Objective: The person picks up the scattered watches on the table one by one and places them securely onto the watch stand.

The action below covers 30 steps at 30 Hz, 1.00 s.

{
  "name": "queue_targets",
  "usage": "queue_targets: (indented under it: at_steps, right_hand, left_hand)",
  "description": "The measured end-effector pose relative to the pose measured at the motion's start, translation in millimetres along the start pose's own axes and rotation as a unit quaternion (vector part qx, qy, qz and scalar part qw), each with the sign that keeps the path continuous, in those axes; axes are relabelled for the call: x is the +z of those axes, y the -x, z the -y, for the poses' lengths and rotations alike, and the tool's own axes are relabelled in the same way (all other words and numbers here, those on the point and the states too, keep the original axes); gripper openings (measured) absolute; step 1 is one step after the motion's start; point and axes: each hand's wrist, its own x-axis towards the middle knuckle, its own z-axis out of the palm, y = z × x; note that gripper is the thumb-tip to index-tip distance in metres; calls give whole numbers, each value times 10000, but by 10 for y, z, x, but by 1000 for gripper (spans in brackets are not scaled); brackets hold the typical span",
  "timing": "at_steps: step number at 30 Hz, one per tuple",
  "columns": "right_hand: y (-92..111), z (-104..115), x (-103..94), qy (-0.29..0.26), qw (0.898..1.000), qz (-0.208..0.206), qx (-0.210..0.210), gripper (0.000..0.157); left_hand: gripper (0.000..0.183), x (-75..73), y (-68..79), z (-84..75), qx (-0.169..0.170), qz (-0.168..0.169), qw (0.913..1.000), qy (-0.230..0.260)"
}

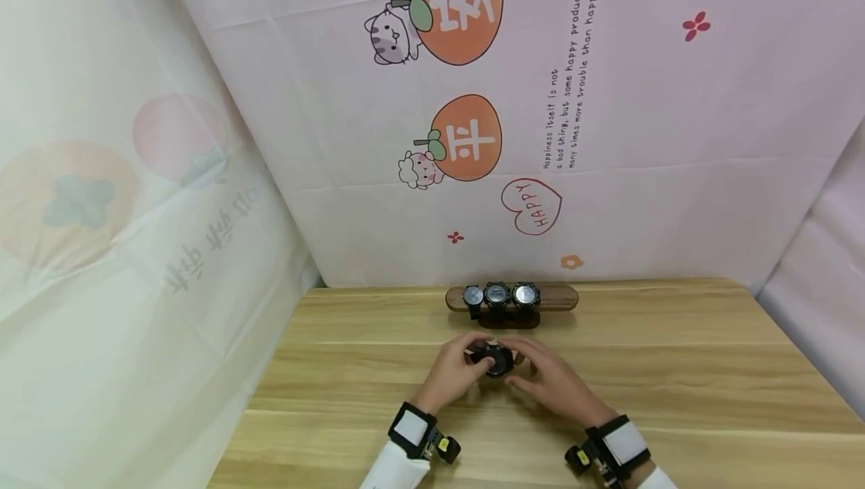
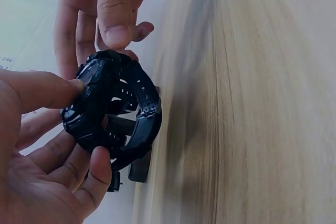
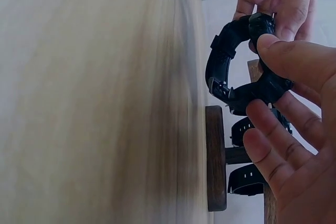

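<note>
A black wristwatch (image 1: 500, 361) with its strap closed into a loop is held just above the table, in front of a watch stand. My left hand (image 1: 451, 372) grips it, with the thumb (image 2: 63, 86) across the watch face and fingers beneath the case. On the other side, my right hand (image 1: 557, 382) has its fingers at the watch's edge. Its thumb looks apart from the case in the head view, and the lower fingers (image 3: 278, 145) are loosely extended. The strap loop (image 3: 218, 66) hangs towards the tabletop.
Behind the hands stands a dark wooden watch stand (image 1: 564, 299) carrying three watches (image 1: 497, 294) at its left and middle. Its base (image 3: 215, 182) rests on the wood-grain table (image 1: 676, 369). A printed white cloth (image 1: 642, 136) hangs behind the table.
</note>
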Motion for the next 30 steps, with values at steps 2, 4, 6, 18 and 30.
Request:
queue_targets:
  at_steps: [2,4,6,18,30]
  right_hand:
    - [4,-16,11,44,10000,-22,-15,67]
    - [9,-35,18,72,10000,-14,-45,67]
    - [14,-52,22,96,9999,-13,-74,67]
    - [40,-95,7,113,9998,-90,-150,62]
    - [47,-163,-43,-42,9985,-376,407,62]
  left_hand:
    - [36,15,-1,3,34,8,10000,25]
    - [35,28,-1,-2,51,8,10000,44]
    - [35,39,0,-11,73,-3,9999,74]
    - [31,43,9,25,472,-196,9982,305]
    - [25,96,120,-119,440,-800,9955,268]
